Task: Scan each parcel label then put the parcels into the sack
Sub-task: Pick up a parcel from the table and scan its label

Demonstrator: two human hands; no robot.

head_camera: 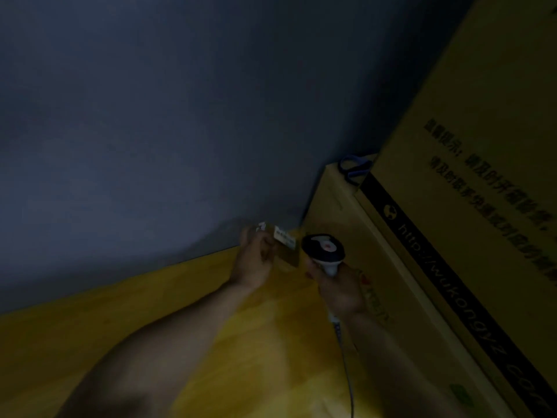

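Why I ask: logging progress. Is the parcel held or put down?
Held: left hand grips the parcel beside the scanner in the right hand.

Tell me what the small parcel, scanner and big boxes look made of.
Tentative, light is dim: parcel brown matte cardboard, white paper label; scanner plastic, black head, white handle, slight sheen; big boxes tan matte cardboard, printed text.

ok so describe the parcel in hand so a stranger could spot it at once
Find the big cardboard cartons on the right; just left of their lower corner, above the yellow wooden surface, the left hand grips a small brown parcel beside the scanner in the right hand. Unlike the cartons it is tiny, hand-held and bears a white label.
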